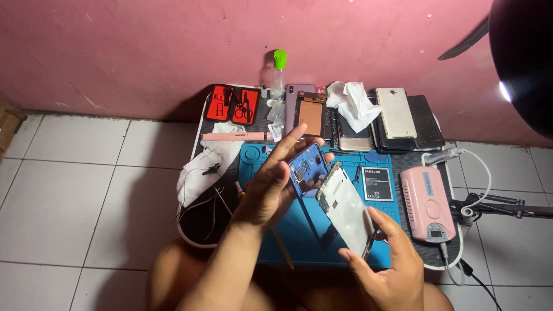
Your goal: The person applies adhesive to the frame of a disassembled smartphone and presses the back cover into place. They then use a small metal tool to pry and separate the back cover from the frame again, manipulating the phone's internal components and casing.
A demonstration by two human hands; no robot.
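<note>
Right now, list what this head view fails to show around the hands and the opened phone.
- Blue phone frame: its left part is covered by the left hand; the parts on it are too small to make out.
- White phone panel: its lower end is hidden by the right hand.
- Blue work mat: much of it lies behind both hands.
- Dark lamp head: cut off by the top-right edge.
</note>
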